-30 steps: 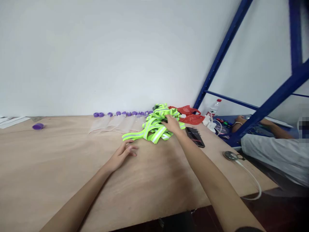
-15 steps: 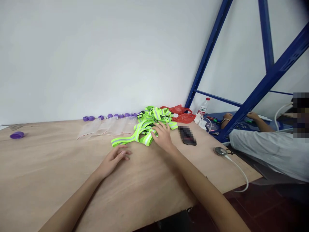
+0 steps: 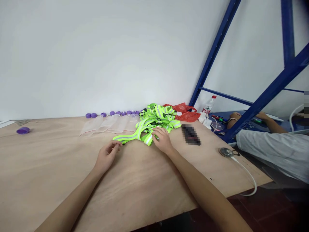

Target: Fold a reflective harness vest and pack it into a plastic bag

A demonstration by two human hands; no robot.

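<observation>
A tangled pile of neon yellow-green reflective straps [image 3: 156, 116] with silver stripes and dark buckles lies against the wall. One reflective strap [image 3: 130, 136] stretches from it to the left. My left hand [image 3: 107, 156] has its thumb and fingers closed at the left end of that strap, partly covering it. At the pile's front right edge rests my right hand [image 3: 163, 140], fingers bent over the strap beside a loose loop. Its fingertips are partly lost among the straps.
Clear plastic bags [image 3: 108, 124] lie left of the pile, with several purple rolls [image 3: 93, 115] behind them. A purple cup-like piece [image 3: 23, 130] sits far left. Rightward are a red bag [image 3: 187, 112], a bottle [image 3: 209, 104], a cabled round device [image 3: 226, 152], a blue frame [image 3: 212, 48] and another person's sleeve [image 3: 270, 149].
My left hand has moved up to the strap's left end and its fingers have closed. My right hand's fingers have drawn back and bent. The view has shifted slightly.
</observation>
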